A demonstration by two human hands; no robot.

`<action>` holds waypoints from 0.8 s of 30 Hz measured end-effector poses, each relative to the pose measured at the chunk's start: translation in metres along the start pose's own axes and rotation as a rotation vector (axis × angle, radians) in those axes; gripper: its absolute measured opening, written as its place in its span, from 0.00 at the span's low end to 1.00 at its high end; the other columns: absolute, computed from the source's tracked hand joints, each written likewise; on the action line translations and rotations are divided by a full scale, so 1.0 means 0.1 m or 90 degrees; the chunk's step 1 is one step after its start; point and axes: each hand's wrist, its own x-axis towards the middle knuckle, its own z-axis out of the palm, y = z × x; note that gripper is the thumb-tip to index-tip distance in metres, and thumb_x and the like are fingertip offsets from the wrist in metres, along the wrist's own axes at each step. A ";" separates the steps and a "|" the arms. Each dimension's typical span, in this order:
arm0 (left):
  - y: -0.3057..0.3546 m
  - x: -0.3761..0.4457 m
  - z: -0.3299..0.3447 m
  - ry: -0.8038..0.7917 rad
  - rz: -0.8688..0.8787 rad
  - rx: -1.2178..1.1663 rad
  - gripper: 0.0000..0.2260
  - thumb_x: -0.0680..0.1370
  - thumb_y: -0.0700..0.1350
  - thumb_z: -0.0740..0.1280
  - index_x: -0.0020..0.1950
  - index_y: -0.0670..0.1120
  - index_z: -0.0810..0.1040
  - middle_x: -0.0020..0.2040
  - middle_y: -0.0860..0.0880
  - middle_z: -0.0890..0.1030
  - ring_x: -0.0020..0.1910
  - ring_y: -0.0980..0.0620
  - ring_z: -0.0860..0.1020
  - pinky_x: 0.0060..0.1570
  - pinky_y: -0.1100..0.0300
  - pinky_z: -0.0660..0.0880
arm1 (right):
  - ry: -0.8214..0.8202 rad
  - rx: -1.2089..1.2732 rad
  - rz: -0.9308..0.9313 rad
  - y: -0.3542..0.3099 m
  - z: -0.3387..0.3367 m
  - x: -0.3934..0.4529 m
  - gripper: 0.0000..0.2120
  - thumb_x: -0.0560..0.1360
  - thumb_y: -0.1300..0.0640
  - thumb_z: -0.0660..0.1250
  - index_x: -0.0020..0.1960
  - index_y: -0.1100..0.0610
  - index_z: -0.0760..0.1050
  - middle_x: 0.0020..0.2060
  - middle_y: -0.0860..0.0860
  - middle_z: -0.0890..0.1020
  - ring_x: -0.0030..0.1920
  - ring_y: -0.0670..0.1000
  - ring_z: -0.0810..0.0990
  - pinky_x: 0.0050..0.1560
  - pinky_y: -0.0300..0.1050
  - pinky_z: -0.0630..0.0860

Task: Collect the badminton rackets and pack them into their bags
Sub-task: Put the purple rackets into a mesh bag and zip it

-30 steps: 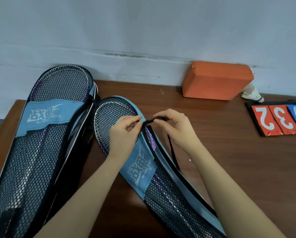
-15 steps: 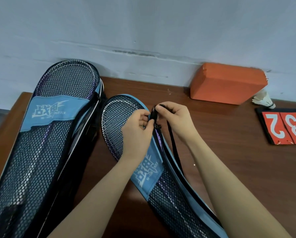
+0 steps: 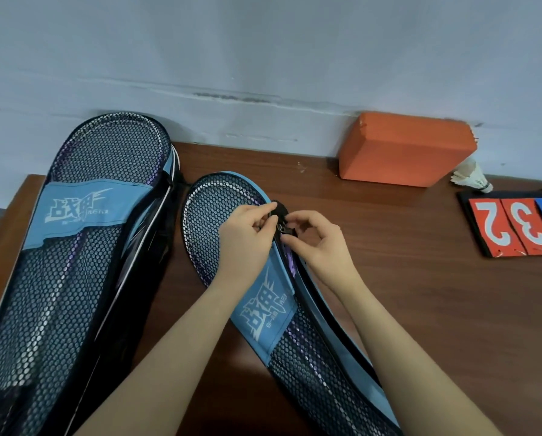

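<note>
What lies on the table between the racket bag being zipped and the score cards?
Only bare brown table between the racket bag and the score cards, in the head view.

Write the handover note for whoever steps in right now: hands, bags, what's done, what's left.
Left hand: pinches the edge of the smaller racket bag near its head end.
Right hand: pinches the zipper pull on that bag's right edge.
Both bags lie on the wooden table; the larger racket bag is at left, its head against the wall. Racket frames show through the mesh of both.
Done: rackets are inside.
Left: finish closing the smaller bag's zipper; whether the larger bag is fully zipped cannot be told.
</note>
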 end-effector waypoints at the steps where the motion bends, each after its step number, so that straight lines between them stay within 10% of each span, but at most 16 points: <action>1: -0.02 0.00 0.00 0.002 -0.004 -0.005 0.11 0.74 0.37 0.69 0.56 0.42 0.81 0.39 0.50 0.75 0.35 0.62 0.73 0.39 0.75 0.68 | 0.005 -0.026 0.008 0.01 0.01 -0.01 0.12 0.68 0.51 0.71 0.49 0.41 0.75 0.43 0.40 0.80 0.48 0.46 0.78 0.59 0.57 0.70; 9: -0.12 0.04 -0.01 -0.003 -0.067 -0.063 0.10 0.73 0.38 0.70 0.53 0.44 0.82 0.41 0.44 0.81 0.38 0.52 0.78 0.43 0.65 0.76 | 0.035 -0.253 -0.143 0.02 0.07 0.02 0.02 0.72 0.58 0.69 0.44 0.54 0.79 0.41 0.46 0.81 0.42 0.48 0.78 0.49 0.45 0.62; 15: -0.17 0.13 0.08 0.019 -0.159 -0.132 0.10 0.73 0.37 0.70 0.54 0.43 0.82 0.43 0.45 0.82 0.40 0.54 0.78 0.44 0.66 0.77 | 0.065 -0.490 -0.318 0.03 -0.02 -0.04 0.14 0.78 0.56 0.56 0.43 0.57 0.80 0.34 0.49 0.81 0.32 0.52 0.77 0.44 0.44 0.61; 24: -0.39 0.16 0.11 0.055 -0.111 -0.107 0.11 0.75 0.39 0.68 0.57 0.42 0.80 0.48 0.47 0.80 0.42 0.58 0.77 0.45 0.74 0.72 | -0.062 -0.323 -0.050 0.35 -0.28 -0.61 0.04 0.75 0.60 0.66 0.47 0.54 0.79 0.41 0.45 0.81 0.42 0.42 0.76 0.46 0.46 0.72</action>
